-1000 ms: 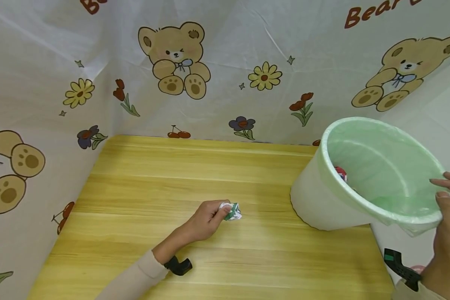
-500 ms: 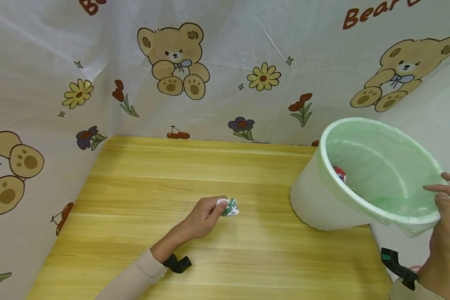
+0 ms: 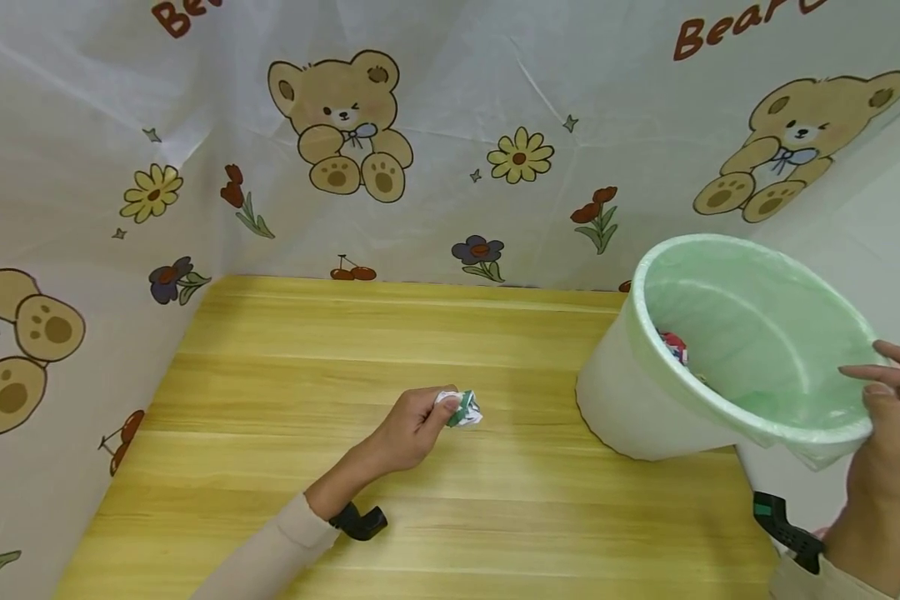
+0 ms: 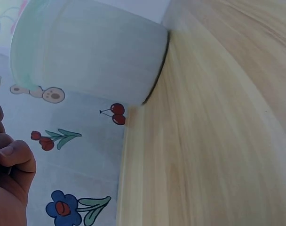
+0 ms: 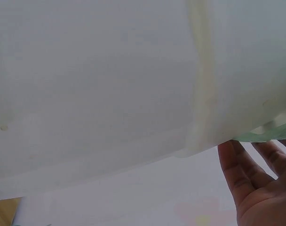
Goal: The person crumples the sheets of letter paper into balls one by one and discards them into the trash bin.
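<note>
In the head view my left hand point(image 3: 412, 429) pinches a small crumpled white-and-green wrapper point(image 3: 468, 410) between thumb and fingers, above the middle of the table. Beyond it to the right is a white trash bin point(image 3: 622, 400) with a pale green liner bag point(image 3: 757, 292) folded over its rim. The bin leans, its mouth facing me and to the right. My right hand point(image 3: 892, 446) holds the bin's right rim, thumb on the near side and two fingers stretched over the edge. Inside lies a small red, white and blue item point(image 3: 675, 346), partly hidden by the rim.
The wooden table point(image 3: 330, 333) ends at a back cloth point(image 3: 435, 92) printed with bears and flowers, which also covers the left side. A black wrist mount point(image 3: 360, 522) sits on the left wrist, another point(image 3: 787, 529) on the right.
My left hand has risen slightly in the head view, still pinching the wrapper. The head view has shifted a little; the right hand stays on the bin's rim.
</note>
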`<action>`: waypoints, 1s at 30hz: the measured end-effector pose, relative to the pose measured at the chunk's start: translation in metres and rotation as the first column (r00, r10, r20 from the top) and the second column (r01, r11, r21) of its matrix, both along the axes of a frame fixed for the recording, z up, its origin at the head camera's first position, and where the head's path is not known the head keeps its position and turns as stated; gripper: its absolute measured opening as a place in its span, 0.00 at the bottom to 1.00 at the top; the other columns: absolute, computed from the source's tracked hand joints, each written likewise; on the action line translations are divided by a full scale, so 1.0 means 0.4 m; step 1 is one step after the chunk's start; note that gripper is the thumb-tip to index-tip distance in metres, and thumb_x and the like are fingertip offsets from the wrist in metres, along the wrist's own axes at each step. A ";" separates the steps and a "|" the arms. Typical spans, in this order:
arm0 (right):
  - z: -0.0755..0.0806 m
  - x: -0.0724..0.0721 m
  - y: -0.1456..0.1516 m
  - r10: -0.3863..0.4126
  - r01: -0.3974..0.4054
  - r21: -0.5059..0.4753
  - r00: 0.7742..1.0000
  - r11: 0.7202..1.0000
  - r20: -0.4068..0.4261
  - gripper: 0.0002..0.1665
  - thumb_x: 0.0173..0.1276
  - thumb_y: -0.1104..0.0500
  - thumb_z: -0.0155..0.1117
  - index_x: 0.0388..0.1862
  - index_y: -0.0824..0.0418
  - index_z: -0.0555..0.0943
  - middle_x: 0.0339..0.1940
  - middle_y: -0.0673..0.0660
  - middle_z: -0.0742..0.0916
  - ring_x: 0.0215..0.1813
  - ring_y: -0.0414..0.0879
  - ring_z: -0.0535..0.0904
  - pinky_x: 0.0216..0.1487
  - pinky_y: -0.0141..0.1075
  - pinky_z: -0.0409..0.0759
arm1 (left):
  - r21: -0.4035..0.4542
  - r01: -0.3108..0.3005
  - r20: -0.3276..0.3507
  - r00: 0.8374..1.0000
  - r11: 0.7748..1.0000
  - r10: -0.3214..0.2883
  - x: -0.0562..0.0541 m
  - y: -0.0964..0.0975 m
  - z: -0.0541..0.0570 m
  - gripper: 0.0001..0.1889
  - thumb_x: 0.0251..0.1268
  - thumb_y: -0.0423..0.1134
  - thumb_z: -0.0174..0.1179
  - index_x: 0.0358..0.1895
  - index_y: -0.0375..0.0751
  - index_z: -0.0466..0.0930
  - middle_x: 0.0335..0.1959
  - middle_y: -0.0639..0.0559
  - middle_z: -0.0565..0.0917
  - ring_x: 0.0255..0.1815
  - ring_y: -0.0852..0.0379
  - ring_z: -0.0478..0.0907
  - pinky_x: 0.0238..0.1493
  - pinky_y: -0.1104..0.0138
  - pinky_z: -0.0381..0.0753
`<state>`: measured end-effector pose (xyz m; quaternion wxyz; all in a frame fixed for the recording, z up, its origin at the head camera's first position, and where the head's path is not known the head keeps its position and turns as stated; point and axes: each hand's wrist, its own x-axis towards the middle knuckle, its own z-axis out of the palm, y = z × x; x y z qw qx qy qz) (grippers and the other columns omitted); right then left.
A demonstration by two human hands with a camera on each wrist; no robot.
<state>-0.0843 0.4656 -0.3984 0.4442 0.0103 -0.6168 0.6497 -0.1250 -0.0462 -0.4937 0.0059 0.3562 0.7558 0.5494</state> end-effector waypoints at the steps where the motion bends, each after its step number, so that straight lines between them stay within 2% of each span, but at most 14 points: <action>1: 0.001 0.001 -0.002 0.000 0.000 0.000 1.000 1.000 0.003 0.17 0.65 0.77 0.47 0.36 0.92 0.80 0.62 0.66 0.83 0.73 0.55 0.70 0.59 0.30 0.83 | 0.003 -0.003 -0.005 1.000 1.000 0.003 -0.002 0.002 0.004 0.16 0.87 0.31 0.48 0.36 0.44 0.80 0.24 0.53 0.77 0.24 0.71 0.66 0.27 0.74 0.69; 6: 0.004 0.001 -0.008 0.000 0.000 -0.001 1.000 1.000 0.015 0.17 0.66 0.77 0.46 0.37 0.93 0.79 0.62 0.65 0.83 0.72 0.54 0.70 0.51 0.26 0.85 | 0.017 -0.014 -0.039 0.999 1.000 0.015 -0.011 0.015 0.018 0.16 0.87 0.30 0.48 0.35 0.43 0.78 0.22 0.51 0.75 0.24 0.71 0.65 0.26 0.74 0.68; 9: 0.005 0.000 -0.005 -0.007 0.007 0.003 1.000 1.000 0.016 0.17 0.66 0.77 0.46 0.37 0.93 0.79 0.63 0.65 0.83 0.72 0.54 0.70 0.50 0.27 0.85 | 0.014 -0.013 -0.073 0.997 1.000 0.014 -0.020 0.028 0.033 0.15 0.87 0.31 0.48 0.36 0.44 0.78 0.23 0.51 0.74 0.23 0.70 0.63 0.26 0.74 0.67; 14: -0.001 -0.001 0.004 -0.014 0.014 0.000 1.000 1.000 -0.003 0.17 0.65 0.77 0.46 0.37 0.94 0.78 0.62 0.66 0.83 0.72 0.54 0.70 0.56 0.31 0.82 | -0.016 -0.006 -0.106 0.994 1.000 0.004 -0.040 0.056 0.075 0.13 0.90 0.38 0.47 0.41 0.44 0.79 0.26 0.54 0.75 0.24 0.69 0.64 0.26 0.74 0.66; 20: -0.003 0.000 0.006 -0.025 0.025 0.012 1.000 1.000 -0.001 0.17 0.65 0.77 0.46 0.36 0.94 0.79 0.62 0.66 0.83 0.72 0.54 0.69 0.57 0.31 0.79 | -0.033 0.009 -0.132 0.991 0.999 -0.014 -0.060 0.078 0.117 0.15 0.91 0.44 0.46 0.43 0.42 0.78 0.27 0.53 0.74 0.25 0.68 0.64 0.27 0.74 0.66; 26: 0.000 0.001 0.000 -0.034 0.035 0.054 0.999 0.998 -0.023 0.18 0.64 0.77 0.46 0.38 0.97 0.76 0.63 0.68 0.83 0.72 0.56 0.70 0.59 0.31 0.77 | -0.024 -0.014 -0.188 0.982 1.000 0.009 -0.082 0.098 0.155 0.21 0.91 0.52 0.42 0.45 0.41 0.78 0.29 0.52 0.74 0.25 0.67 0.64 0.28 0.73 0.66; 30: 0.004 0.003 -0.006 -0.044 0.045 0.030 0.999 0.999 -0.019 0.17 0.64 0.77 0.47 0.37 0.95 0.78 0.62 0.67 0.83 0.71 0.55 0.70 0.57 0.30 0.79 | -0.041 -0.031 -0.203 0.979 0.999 0.022 -0.099 0.111 0.183 0.22 0.91 0.53 0.41 0.47 0.40 0.78 0.30 0.52 0.75 0.26 0.65 0.66 0.29 0.73 0.68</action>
